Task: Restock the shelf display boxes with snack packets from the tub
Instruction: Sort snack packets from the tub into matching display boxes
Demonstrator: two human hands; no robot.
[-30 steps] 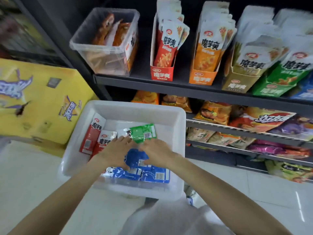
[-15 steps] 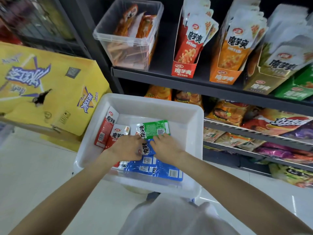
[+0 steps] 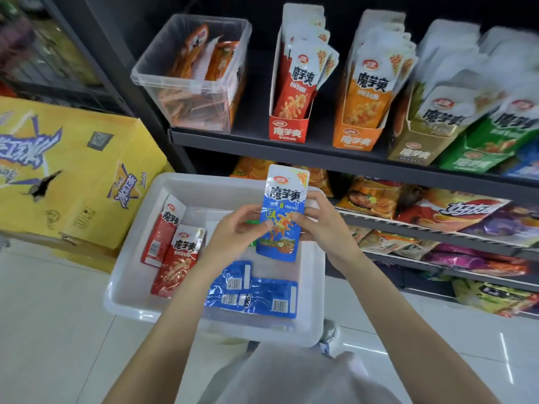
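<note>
A blue snack packet (image 3: pixel 284 211) stands upright above the white tub (image 3: pixel 137 290). My left hand (image 3: pixel 236 231) pinches its left edge and my right hand (image 3: pixel 323 225) pinches its right edge. Inside the tub lie two red packets (image 3: pixel 172 249) on the left and blue packets (image 3: pixel 256 293) face down near the front. A green packet is mostly hidden behind my left hand. On the shelf above stand the display boxes: red (image 3: pixel 288 128), orange (image 3: pixel 357 138), gold (image 3: pixel 414 150), green (image 3: pixel 469 158) and part of a blue one (image 3: pixel 525 167).
A clear plastic bin (image 3: pixel 192 80) with orange packets sits at the shelf's left end. A yellow carton (image 3: pixel 67 164) stands on the floor to the left. Lower shelves (image 3: pixel 437 228) on the right hold larger snack bags. White floor tiles lie around the tub.
Both hands have lifted one blue packet out of the tub and turned it upright, face toward me. The view has shifted left and closer to the shelf.
</note>
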